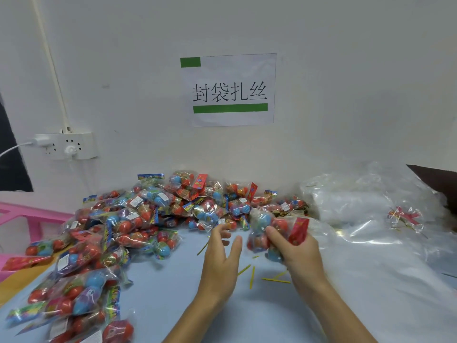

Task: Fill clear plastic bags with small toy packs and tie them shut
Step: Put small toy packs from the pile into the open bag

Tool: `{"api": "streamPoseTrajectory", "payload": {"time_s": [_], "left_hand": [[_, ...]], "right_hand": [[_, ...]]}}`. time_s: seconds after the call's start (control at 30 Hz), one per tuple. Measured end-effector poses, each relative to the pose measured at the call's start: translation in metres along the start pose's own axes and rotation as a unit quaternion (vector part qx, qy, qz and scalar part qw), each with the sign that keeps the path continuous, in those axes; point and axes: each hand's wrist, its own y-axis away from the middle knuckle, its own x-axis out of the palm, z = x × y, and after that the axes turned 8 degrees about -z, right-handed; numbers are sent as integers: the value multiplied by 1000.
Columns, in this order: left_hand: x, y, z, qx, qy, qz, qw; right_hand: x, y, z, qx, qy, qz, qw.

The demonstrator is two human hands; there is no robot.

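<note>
Gripping toy packs (pixel 269 233) in curled right hand (pixel 300 253); left hand (pixel 222 256) beside, fingers spread (holding nothing), above twist ties (pixel 251 277).

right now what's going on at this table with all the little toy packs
A person is bagging toy packs. The right hand grips a bunch of packs just above the blue table, apparently inside clear plastic. The left hand is open beside it, holding nothing. A big heap of toy packs lies to the left, a pile of clear bags to the right, and yellow twist ties lie scattered under the hands. No tie is on the held bunch yet.
</note>
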Motion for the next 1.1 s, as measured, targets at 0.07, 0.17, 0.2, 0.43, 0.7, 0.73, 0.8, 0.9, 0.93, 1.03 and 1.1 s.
{"api": "streamPoseTrajectory", "payload": {"time_s": [0.07,0.17,0.2,0.43,0.7,0.73,0.8,0.9,0.93,1.03,1.1], "left_hand": [[10,-10,2,-1,-34,25,999],[31,-26,0,-36,-38,65,997],[39,-31,-1,-42,-46,80,995],[88,-52,3,77,-81,192,975],[93,-67,18,0,-118,36,992],[87,-69,17,-13,-110,24,994],[74,-68,15,-34,-96,5,995],[51,-61,12,-26,-102,-5,994],[45,-57,10,-6,-114,-8,993],[31,-42,6,88,-166,-18,982],[24,-30,3,132,-195,-18,972]], "right_hand": [[-8,-8,3,42,-70,-43,996],[-17,-15,9,87,-148,-82,982],[-20,-16,10,95,-166,-86,978],[-35,-23,10,112,-197,-67,972],[-43,-25,6,145,-130,16,981],[-44,-25,6,150,-116,33,981],[-43,-22,8,159,-79,72,981],[-39,-16,10,170,-22,127,977],[-38,-14,10,174,-4,137,975],[-34,-13,8,182,42,127,974],[-32,-12,8,191,39,102,975]]}}
